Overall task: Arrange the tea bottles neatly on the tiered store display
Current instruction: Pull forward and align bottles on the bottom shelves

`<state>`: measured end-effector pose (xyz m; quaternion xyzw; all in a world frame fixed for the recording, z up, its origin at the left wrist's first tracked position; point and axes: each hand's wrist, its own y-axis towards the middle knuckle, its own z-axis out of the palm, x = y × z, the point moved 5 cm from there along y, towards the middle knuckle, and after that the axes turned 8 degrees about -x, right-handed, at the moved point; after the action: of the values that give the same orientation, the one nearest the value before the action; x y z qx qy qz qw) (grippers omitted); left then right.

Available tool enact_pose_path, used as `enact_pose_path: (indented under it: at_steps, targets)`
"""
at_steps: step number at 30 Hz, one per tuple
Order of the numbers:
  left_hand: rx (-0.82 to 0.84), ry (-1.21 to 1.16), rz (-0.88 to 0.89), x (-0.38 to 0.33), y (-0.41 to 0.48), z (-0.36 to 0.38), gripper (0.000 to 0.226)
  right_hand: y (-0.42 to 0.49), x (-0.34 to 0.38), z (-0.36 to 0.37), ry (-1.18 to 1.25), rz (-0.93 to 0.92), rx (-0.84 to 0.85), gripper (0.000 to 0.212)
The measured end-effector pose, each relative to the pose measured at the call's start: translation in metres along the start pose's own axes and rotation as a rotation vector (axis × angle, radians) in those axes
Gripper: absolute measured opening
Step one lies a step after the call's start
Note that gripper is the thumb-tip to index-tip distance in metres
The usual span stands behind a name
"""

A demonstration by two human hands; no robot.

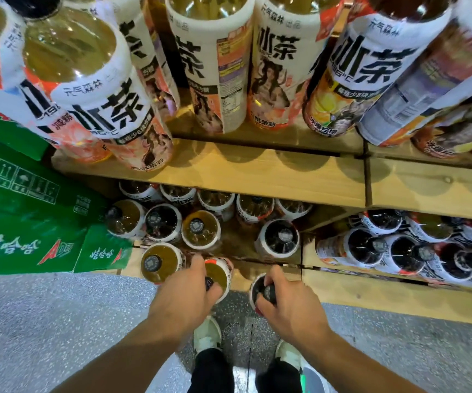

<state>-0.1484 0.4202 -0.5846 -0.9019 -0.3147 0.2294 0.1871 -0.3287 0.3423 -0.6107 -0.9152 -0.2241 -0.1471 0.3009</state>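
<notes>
Gripping two upright bottles by their caps: left hand [183,290] holds an amber plastic tea bottle [219,272], right hand [291,304] a dark plastic tea bottle [257,290], both at the pale wooden bottom tier [371,296] front edge, bare wood just beyond.

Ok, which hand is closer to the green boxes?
Left. The left hand grips a light bottle right of the green boxes; the right hand holds a dark bottle farther right.

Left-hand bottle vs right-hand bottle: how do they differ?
Tea: left-hand bottle golden, right-hand bottle dark. Neighbours: left-hand bottle sits close beside another golden bottle; right-hand bottle has none close. Shared: both at the front edge of the low tier, gripped at the cap by left hand and right hand.
</notes>
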Motion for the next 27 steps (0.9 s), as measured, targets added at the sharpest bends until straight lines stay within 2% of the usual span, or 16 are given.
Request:
enact_pose_path:
  at_steps: [6, 13, 27]
  targets:
    - [0.030, 0.105, 0.059, -0.034, 0.026, 0.003, 0.030, -0.009, -0.041, -0.004, 0.080, 0.120, 0.011, 0.030]
    - [0.025, 0.184, 0.096, -0.071, 0.054, -0.006, 0.031, -0.003, -0.080, -0.036, 0.127, 0.212, -0.095, 0.031]
    - [0.047, 0.468, 0.128, -0.091, 0.089, -0.005, 0.038, -0.013, -0.154, -0.074, 0.161, 0.332, -0.183, 0.028]
